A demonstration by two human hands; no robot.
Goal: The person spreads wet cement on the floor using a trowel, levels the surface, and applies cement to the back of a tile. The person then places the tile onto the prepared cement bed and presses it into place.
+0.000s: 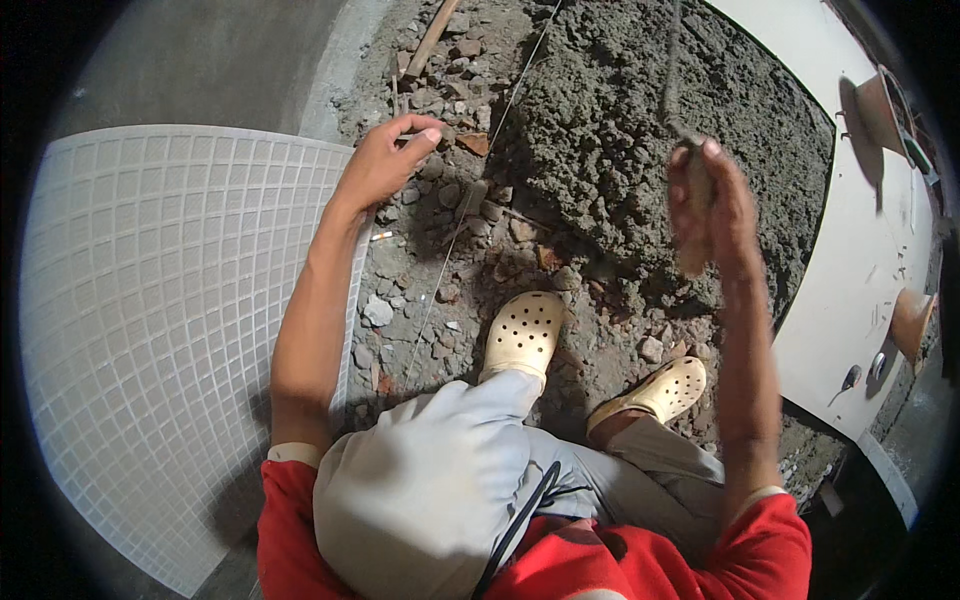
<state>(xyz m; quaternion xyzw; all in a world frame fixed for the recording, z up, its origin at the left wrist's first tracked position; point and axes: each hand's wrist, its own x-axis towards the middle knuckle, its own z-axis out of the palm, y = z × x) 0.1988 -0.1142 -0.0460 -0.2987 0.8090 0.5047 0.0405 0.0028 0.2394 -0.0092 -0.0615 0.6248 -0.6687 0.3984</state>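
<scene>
My left hand (388, 165) hovers over the rubble, thumb and forefinger pinched. A small greyish lump shows at the fingertips, but I cannot make out whether it is held. My right hand (712, 205), slightly blurred, is wrapped round the handle of a trowel-like tool. The tool's long thin grey edge (671, 75) points away from me, seen almost edge-on. Below it spreads a heap of wet grey mortar (600, 120). A thin taut string (440, 270) runs over the broken stones (470, 200), left of the mortar.
To my left leans a large gridded tile sheet (190, 300). My feet in cream clogs (525, 335) stand on the rubble. At the right lies a white board (845, 300) bearing tan cup-like objects (910, 320). A wooden strip (432, 38) lies at the far side.
</scene>
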